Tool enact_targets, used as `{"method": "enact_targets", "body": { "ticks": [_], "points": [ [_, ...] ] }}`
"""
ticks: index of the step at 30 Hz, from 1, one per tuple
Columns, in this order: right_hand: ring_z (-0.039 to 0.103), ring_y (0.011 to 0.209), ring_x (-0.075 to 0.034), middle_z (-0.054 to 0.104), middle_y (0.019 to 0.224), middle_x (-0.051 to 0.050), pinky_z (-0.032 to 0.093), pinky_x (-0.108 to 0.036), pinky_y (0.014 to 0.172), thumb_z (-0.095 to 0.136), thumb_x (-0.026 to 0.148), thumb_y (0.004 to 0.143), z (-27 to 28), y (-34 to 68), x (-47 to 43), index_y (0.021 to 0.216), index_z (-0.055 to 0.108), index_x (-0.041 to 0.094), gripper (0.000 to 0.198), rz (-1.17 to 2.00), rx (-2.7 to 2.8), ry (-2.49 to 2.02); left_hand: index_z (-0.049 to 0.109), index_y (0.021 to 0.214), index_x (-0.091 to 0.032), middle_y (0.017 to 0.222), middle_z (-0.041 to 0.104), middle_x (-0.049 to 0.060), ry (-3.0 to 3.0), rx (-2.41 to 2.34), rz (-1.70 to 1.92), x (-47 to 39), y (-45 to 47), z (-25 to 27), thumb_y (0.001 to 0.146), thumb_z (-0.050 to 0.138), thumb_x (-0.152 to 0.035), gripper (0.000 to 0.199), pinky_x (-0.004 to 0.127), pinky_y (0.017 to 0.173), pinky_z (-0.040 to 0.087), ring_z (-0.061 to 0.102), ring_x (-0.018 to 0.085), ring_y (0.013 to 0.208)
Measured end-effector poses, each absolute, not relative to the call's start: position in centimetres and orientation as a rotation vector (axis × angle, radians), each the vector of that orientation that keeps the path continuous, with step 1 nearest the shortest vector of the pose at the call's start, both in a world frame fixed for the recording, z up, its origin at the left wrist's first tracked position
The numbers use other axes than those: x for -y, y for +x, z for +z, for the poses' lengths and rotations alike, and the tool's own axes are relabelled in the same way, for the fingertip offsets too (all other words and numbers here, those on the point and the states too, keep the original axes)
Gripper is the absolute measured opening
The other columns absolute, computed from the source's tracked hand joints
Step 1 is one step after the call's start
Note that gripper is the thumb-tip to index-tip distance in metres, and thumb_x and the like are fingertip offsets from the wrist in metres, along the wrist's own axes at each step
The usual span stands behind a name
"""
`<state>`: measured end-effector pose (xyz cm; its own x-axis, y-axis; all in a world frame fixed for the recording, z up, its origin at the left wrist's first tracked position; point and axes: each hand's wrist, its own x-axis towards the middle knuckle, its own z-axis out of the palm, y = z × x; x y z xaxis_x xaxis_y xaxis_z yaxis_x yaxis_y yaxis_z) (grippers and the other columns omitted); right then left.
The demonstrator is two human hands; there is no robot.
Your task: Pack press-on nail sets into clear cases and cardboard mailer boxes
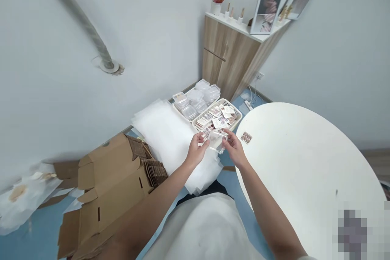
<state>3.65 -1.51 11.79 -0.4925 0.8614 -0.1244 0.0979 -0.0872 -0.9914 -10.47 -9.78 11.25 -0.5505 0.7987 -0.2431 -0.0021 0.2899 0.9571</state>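
Clear case [215,141] is held near card basket [226,102], white sheets [167,134], round table [304,162].

Light: bright, even, cool | shadows: soft | edges: stretched, smeared | lower right: pixelated | clear plastic [215,141]: detail perhaps washed out

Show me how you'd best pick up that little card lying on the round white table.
Probably by pinching two opposite edges of the card from above, coming from the side where the right hand is: the card is small, lies flat on the table near its rim on that side, and nothing covers it.
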Motion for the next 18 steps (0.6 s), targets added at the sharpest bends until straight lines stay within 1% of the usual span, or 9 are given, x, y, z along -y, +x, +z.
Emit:
{"method": "enact_targets", "body": {
  "ticks": [3, 6, 9, 12, 15, 18],
  "points": [
    [0.055, 0.068, -0.012, 0.057, 0.086, -0.002, 0.046, -0.029, 0.065, 0.061, 0.037, 0.069, 12.6, 6.5, 3.4, 0.105, 0.049, 0.023, 0.040, 1.736, 1.528, -1.070, 0.048, 0.110, -0.017, 0.101, 0.052, 0.007, 0.869, -1.585, 1.227, 10.0, -9.5, 12.1, 0.071, 0.059, -0.035, 0.045, 0.026, 0.070, 0.043, 0.053, 0.013, 0.081],
    [0.057, 0.070, -0.014, 0.060, 0.081, -0.003, 0.046, -0.029, 0.067, 0.065, 0.037, 0.066, 13.2, 9.3, 4.7, 0.090, 0.055, 0.021, 0.031, 1.773, 1.510, -1.097, 0.057, 0.096, -0.015, 0.087, 0.058, 0.005, 1.034, -1.349, 1.043, 9.9, -7.8, 12.8, 0.069, 0.061, -0.036, 0.034, 0.027, 0.069, 0.043, 0.054, 0.012, 0.072],
    [0.057, 0.071, -0.014, 0.062, 0.078, -0.003, 0.045, -0.030, 0.067, 0.066, 0.038, 0.064, 13.5, 11.8, 5.6, 0.083, 0.058, 0.020, 0.027, 1.747, 1.486, -1.126, 0.060, 0.085, -0.014, 0.079, 0.061, 0.004, 1.076, -1.192, 0.889, 9.9, -6.0, 13.2, 0.067, 0.063, -0.037, 0.029, 0.027, 0.066, 0.044, 0.055, 0.012, 0.067],
    [0.058, 0.072, -0.015, 0.063, 0.078, -0.003, 0.045, -0.030, 0.068, 0.066, 0.038, 0.064, 13.3, 14.3, 6.4, 0.081, 0.059, 0.020, 0.026, 1.700, 1.449, -1.156, 0.060, 0.083, -0.014, 0.076, 0.061, 0.003, 1.033, -1.115, 0.803, 10.0, -4.0, 13.4, 0.065, 0.065, -0.035, 0.028, 0.026, 0.064, 0.044, 0.057, 0.013, 0.068],
    [0.058, 0.074, -0.015, 0.062, 0.080, -0.003, 0.046, -0.032, 0.071, 0.066, 0.038, 0.063, 13.0, 16.9, 7.4, 0.085, 0.059, 0.020, 0.029, 1.635, 1.377, -1.194, 0.059, 0.080, -0.014, 0.069, 0.060, 0.002, 0.991, -1.104, 0.722, 9.8, -1.7, 13.5, 0.062, 0.067, -0.032, 0.027, 0.024, 0.059, 0.042, 0.057, 0.012, 0.064],
    [0.057, 0.075, -0.014, 0.060, 0.088, -0.004, 0.046, -0.034, 0.073, 0.064, 0.040, 0.065, 13.1, 20.1, 8.5, 0.091, 0.057, 0.021, 0.033, 1.527, 1.278, -1.305, 0.057, 0.079, -0.014, 0.067, 0.059, 0.000, 0.891, -1.084, 0.690, 9.7, 1.2, 13.1, 0.060, 0.069, -0.030, 0.027, 0.022, 0.057, 0.041, 0.057, 0.011, 0.061]
  ]
}}
